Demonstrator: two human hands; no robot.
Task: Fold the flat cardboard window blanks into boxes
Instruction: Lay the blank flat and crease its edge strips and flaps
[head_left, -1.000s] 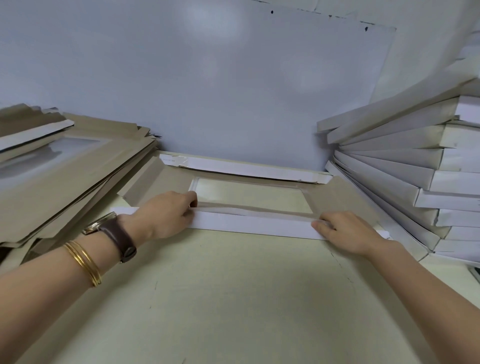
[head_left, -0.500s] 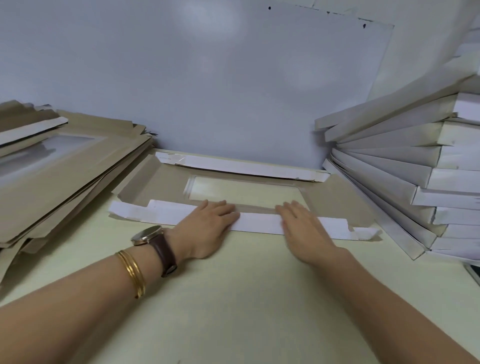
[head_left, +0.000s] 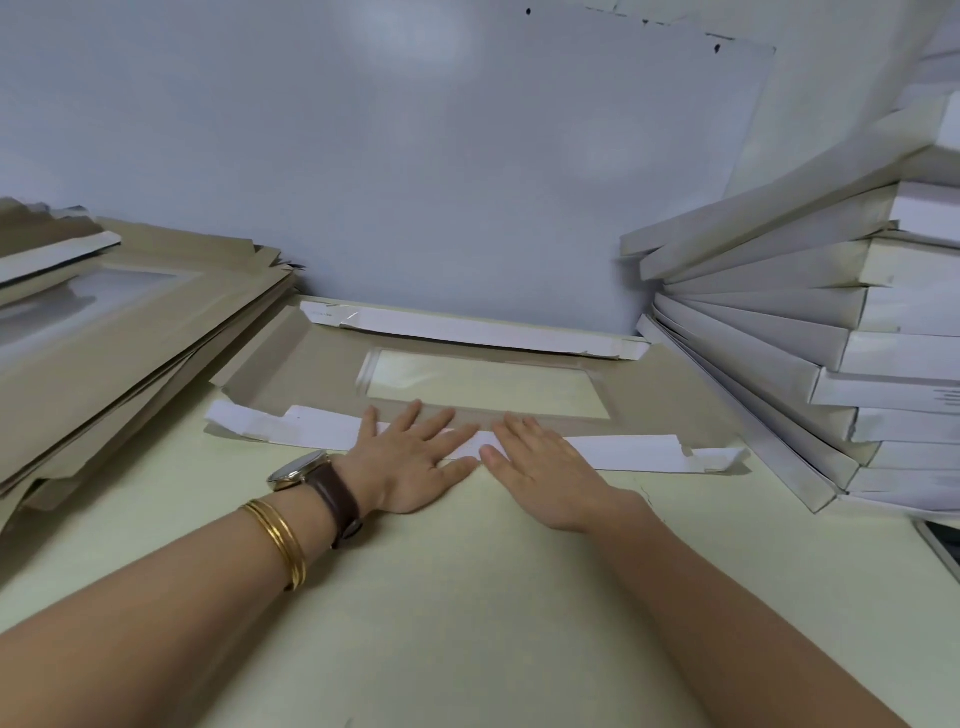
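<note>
Head view first: find the window blank (head_left: 306, 364) lying flat, brown side up, on the far middle of the table (head_left: 467, 597), with the clear window (head_left: 483, 384) at its centre, the far flap (head_left: 467, 330) turned over white side up, and the near flap (head_left: 623, 453) folded onto the brown panel. Note both palms on that near flap, side by side at its middle: left hand (head_left: 410, 457) and right hand (head_left: 540, 467), fingers straight and spread, gripping nothing, thumbs close together. Press through flat fingers and palms rather than fingertips, then probably sweep outward, left hand toward the left end, right hand toward the right, to set the crease along the whole length. Give extra pressure to the two ends, which look slightly lifted. Hold the fold line parallel to the window edge, and stay off the film to avoid denting it. Mind the leaning stack of folded boxes (head_left: 831, 312) close on the right and the pile of flat blanks (head_left: 130, 322) on the left; avoid nudging either.
</note>
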